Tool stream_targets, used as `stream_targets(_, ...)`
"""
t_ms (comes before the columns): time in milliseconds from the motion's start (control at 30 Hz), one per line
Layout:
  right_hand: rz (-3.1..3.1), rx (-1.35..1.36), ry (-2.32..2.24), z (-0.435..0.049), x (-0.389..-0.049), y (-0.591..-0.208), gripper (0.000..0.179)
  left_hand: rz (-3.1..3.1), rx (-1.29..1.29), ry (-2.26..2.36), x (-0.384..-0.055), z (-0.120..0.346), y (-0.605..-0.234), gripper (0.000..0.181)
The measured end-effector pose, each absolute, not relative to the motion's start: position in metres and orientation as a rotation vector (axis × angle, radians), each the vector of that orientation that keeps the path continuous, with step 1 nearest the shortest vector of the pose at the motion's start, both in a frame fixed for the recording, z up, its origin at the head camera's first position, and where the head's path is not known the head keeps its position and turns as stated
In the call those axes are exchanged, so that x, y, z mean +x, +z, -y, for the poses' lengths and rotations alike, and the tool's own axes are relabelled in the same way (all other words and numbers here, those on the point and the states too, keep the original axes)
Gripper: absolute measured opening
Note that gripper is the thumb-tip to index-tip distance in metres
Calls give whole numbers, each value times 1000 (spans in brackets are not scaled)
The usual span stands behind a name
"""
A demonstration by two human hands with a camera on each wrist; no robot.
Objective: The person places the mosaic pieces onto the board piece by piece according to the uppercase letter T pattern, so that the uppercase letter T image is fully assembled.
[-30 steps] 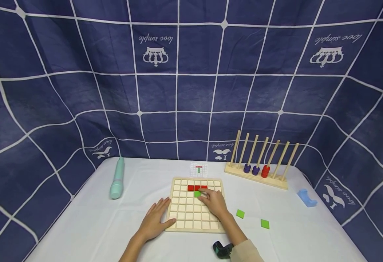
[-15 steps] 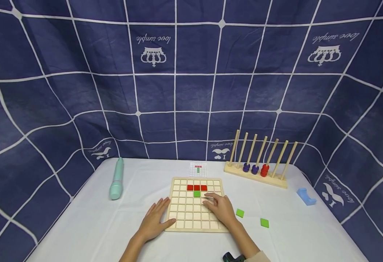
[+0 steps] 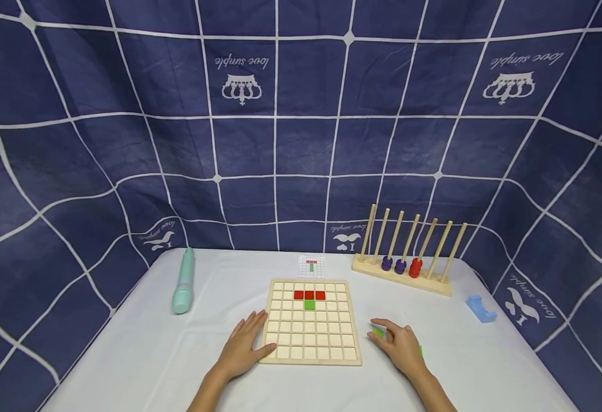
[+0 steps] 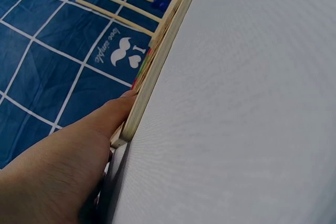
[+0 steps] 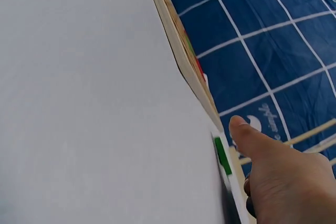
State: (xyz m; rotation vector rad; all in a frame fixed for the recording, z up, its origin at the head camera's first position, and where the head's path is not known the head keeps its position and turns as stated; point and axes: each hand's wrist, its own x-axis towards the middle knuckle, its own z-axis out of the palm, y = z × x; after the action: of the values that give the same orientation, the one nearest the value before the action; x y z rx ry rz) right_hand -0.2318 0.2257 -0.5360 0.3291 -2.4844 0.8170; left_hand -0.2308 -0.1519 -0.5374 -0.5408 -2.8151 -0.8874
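A wooden grid board lies on the white table. It holds a row of three red tiles with one green tile under the middle one. My left hand rests flat on the table, its fingers against the board's left edge. My right hand is right of the board, with forefinger and thumb loosely either side of a loose green tile. A second green tile is mostly hidden under that hand.
A teal cylinder lies at the left. A small pattern card sits behind the board. A wooden peg rack with purple and red rings stands at the back right, and a blue block lies at the far right. Blue checked cloth surrounds the table.
My right hand left the green tile on the board and moved right and nearer, onto the loose green tiles on the table. The left hand has not moved.
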Motion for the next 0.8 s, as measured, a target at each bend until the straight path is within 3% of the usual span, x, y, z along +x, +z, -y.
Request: stream_targets(800, 2603, 276, 724, -246, -221, -539, 33, 2796, -548, -888, -230, 153, -539, 81)
